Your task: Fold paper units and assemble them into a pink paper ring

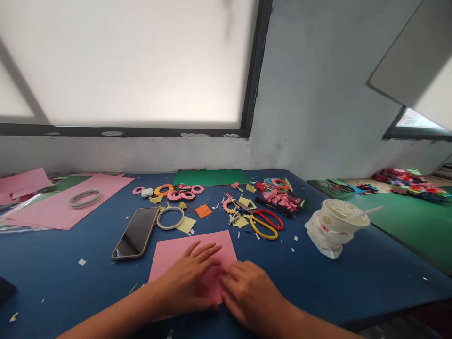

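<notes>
A pink sheet of paper (176, 252) lies on the blue table in front of me. My left hand (189, 280) rests across it, fingers spread and stretched out. At the sheet's right edge is my right hand (250, 292), its fingers bent and pressed together on the paper; the fingertips are partly hidden. Beyond the sheet lie scissors (263, 223) with one red and one yellow handle. A roll of tape (170, 218) sits near a yellow paper square (187, 225), and an orange square (203, 211) lies to its right.
A phone (136, 233) lies left of the sheet. Another tape roll (84, 198) rests on larger pink sheets (63, 214). Scalloped paper rings (185, 192) and folded pink pieces (282, 200) lie at the back. A lidded cup (335, 221) in a bag stands right.
</notes>
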A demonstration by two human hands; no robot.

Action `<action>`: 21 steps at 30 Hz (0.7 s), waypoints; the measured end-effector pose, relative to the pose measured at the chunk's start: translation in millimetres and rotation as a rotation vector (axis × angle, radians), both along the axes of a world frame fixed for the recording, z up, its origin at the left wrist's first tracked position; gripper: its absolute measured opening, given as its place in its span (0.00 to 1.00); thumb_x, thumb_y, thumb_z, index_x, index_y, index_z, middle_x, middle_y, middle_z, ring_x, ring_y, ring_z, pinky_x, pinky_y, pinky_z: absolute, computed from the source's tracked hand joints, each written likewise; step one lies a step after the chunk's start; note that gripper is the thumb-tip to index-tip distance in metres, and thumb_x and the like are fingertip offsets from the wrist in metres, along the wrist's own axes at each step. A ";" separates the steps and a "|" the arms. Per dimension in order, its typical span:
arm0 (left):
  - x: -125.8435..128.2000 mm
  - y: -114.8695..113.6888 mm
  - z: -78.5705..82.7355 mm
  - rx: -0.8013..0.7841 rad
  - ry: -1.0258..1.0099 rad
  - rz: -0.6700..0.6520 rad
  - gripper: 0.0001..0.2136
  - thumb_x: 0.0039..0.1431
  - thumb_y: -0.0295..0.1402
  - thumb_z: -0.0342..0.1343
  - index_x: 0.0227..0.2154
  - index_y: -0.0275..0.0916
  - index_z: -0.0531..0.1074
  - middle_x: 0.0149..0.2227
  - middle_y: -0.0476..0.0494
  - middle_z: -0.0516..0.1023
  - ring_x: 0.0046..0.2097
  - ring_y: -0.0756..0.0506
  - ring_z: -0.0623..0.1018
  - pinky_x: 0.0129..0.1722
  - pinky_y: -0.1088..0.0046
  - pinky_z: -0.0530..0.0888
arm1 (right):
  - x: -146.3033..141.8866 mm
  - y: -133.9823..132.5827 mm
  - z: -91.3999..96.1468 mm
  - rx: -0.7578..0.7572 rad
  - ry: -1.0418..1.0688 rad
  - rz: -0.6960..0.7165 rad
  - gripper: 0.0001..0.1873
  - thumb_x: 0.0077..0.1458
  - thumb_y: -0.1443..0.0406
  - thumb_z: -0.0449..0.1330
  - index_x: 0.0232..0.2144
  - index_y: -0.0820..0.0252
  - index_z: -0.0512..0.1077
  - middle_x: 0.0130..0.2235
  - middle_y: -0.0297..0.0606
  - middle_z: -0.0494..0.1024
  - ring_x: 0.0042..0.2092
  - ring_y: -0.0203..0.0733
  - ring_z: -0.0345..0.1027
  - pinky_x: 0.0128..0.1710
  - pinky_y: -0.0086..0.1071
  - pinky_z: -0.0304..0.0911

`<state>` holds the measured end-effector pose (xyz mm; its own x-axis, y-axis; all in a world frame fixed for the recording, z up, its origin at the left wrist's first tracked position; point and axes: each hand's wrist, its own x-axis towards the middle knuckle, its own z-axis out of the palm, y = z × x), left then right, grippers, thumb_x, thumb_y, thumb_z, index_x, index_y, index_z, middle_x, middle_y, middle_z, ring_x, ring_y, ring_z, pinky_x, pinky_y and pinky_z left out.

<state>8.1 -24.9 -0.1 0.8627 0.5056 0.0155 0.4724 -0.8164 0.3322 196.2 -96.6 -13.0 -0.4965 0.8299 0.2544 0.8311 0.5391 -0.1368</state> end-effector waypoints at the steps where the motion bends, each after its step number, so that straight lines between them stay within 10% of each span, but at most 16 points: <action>1: -1.4 0.8 0.7 -0.006 0.006 0.017 0.37 0.42 0.48 0.61 0.55 0.40 0.60 0.61 0.37 0.54 0.62 0.36 0.53 0.60 0.50 0.47 | -2.9 -6.1 -3.2 -0.020 0.000 0.010 0.09 0.53 0.66 0.54 0.37 0.59 0.72 0.39 0.38 0.76 0.39 0.42 0.68 0.39 0.34 0.62; 8: -16.8 1.4 1.4 -0.055 0.062 0.107 0.39 0.41 0.51 0.60 0.57 0.42 0.57 0.61 0.36 0.54 0.62 0.34 0.51 0.59 0.48 0.45 | -12.3 -15.4 -28.9 0.090 0.019 0.188 0.18 0.56 0.61 0.51 0.45 0.61 0.70 0.50 0.39 0.73 0.48 0.45 0.65 0.48 0.35 0.59; 21: -107.1 -17.1 -16.2 -0.016 0.122 0.414 0.44 0.41 0.59 0.55 0.60 0.45 0.50 0.63 0.39 0.48 0.63 0.34 0.48 0.59 0.49 0.49 | 42.3 -41.0 -15.7 -0.064 0.146 -0.210 0.19 0.54 0.71 0.48 0.40 0.54 0.75 0.48 0.36 0.74 0.50 0.50 0.66 0.52 0.50 0.58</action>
<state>-99.0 -41.9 -16.3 0.5823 0.8086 -0.0842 0.7954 -0.5452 0.2648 238.5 -137.6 -28.7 -0.2733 0.9278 0.2539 0.8929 0.3429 -0.2918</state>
